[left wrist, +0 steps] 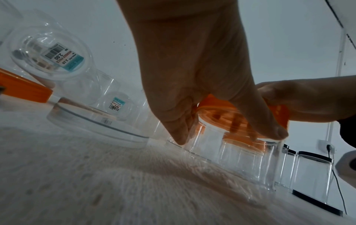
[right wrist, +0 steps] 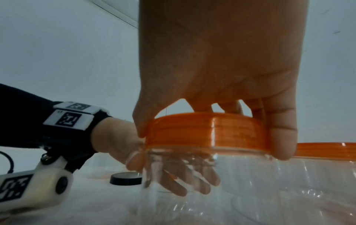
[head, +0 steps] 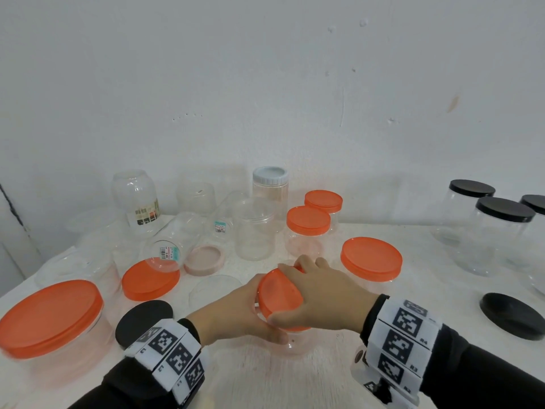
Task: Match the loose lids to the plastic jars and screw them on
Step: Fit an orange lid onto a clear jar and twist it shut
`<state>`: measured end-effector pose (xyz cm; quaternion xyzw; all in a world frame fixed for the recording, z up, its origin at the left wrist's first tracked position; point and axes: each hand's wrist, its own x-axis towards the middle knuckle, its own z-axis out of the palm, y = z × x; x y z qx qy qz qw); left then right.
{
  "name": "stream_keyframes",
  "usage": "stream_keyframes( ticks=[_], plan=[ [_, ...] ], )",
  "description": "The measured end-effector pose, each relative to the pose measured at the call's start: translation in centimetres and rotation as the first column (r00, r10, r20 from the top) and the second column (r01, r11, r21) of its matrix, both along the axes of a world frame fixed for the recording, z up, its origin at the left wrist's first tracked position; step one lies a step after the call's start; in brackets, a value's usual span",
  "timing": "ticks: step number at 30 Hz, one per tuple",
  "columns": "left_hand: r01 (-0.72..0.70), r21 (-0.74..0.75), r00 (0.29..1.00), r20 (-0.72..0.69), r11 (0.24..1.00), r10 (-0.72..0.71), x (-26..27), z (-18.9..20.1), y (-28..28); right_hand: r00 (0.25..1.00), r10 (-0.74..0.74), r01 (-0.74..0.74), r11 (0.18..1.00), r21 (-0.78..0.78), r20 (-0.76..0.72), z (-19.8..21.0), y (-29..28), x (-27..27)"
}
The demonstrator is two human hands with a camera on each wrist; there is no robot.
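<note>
— Nearest, both wrists come in low over the table (head: 324,379). What do they hold?

— Left hand (head: 233,314) wraps the clear jar (head: 290,343) from its left side, fingers curled round the wall below the neck. Right hand (head: 321,293) sits on top, thumb and fingers clamped down over the rim of the orange lid (head: 278,293).

— How does the lid lie to the jar?

— Directly over the mouth, touching it. From the head view it looks tipped; from the right wrist its skirt sits about level on the neck. I can't tell whether the threads have caught.

— So the turn goes round what?

— Round the jar's upright axis, I'd judge, right hand twisting while the left braces.

— And farther off?

— Loose black lid (head: 513,315) well to the right, a loose orange one (head: 150,280) to the left, open jars (head: 255,231) behind.
</note>
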<state>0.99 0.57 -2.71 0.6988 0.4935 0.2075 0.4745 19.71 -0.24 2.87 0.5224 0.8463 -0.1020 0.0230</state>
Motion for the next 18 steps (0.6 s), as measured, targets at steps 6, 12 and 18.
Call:
stream_keyframes(
  ticks=[6, 12, 18],
  plan=[
    [-0.006, -0.009, 1.0, -0.01, 1.0, 0.006, 0.0, 0.2, -0.2, 0.999, -0.039, 0.04, 0.998, 0.042, -0.025, -0.7, -0.7, -0.3],
    [0.13, 0.004, 0.936, -0.33, 0.992, -0.121, -1.2, 2.6, 0.9, 0.995, -0.02, 0.022, 1.0, 0.014, -0.093, -1.0, -0.6, 0.2],
    [-0.006, 0.363, 0.743, -0.622, 0.932, 0.247, -4.6, 6.7, 6.5, 0.97, 0.001, -0.023, 0.996, -0.086, -0.242, 1.6, 0.6, 3.2]
  ],
)
